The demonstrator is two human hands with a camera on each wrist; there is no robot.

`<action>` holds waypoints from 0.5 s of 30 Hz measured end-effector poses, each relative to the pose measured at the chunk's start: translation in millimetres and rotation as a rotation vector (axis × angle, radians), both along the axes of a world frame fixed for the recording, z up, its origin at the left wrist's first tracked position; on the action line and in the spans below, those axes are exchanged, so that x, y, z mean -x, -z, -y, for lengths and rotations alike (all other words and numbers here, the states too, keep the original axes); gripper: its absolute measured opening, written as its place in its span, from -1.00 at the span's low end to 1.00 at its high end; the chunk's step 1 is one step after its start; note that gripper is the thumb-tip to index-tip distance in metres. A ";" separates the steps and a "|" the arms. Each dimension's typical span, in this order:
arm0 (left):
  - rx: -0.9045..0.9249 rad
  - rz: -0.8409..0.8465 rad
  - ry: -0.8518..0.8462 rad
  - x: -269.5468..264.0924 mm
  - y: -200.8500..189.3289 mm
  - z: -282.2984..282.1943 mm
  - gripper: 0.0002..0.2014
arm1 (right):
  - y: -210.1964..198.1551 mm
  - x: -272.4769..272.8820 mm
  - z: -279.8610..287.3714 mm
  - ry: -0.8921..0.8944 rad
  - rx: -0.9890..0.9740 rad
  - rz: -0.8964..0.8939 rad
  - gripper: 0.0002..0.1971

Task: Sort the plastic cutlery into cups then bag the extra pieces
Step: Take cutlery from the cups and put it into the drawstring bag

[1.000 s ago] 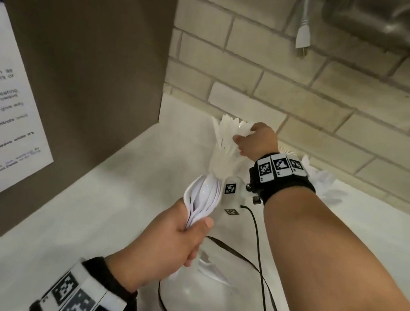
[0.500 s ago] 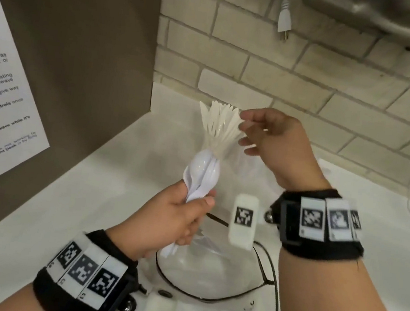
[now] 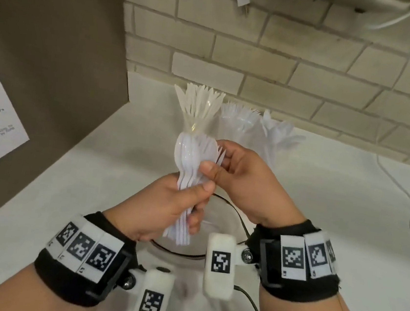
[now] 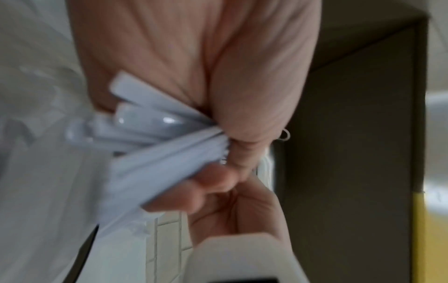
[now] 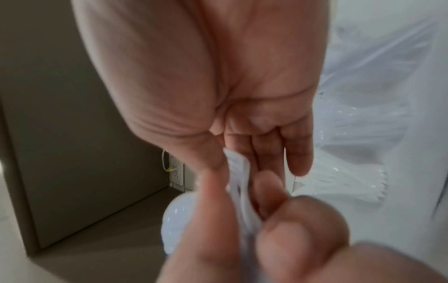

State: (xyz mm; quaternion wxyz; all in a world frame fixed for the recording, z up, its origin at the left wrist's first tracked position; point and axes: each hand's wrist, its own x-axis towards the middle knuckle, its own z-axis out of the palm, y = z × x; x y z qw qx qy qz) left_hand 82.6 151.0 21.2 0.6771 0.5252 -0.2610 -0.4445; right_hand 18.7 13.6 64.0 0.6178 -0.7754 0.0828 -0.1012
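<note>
On the white counter (image 3: 72,191) by the brick wall (image 3: 286,62), behind our hands, stand clear cups of knives (image 3: 199,103) and forks (image 3: 241,116). Our left hand (image 3: 167,207) grips the spoons (image 3: 193,159) by their handles, bowls up, long axis near vertical. Our right hand (image 3: 244,177), free half a second ago, now pinches the bowls.

Downward head view; close, blurred wrist views
</note>
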 end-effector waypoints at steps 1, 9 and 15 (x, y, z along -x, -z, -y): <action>-0.034 0.115 -0.064 1.5 0.8 2.5 -0.79 | 0.0 -0.4 0.1 0.054 0.054 0.004 -0.82; 0.035 -0.033 -0.055 -1.4 0.5 2.4 -0.78 | -2.6 4.5 1.7 0.135 0.004 0.011 -0.62; 0.072 -0.158 0.033 -3.0 0.8 -0.5 -0.66 | -6.1 3.0 5.5 0.317 0.000 0.095 -0.87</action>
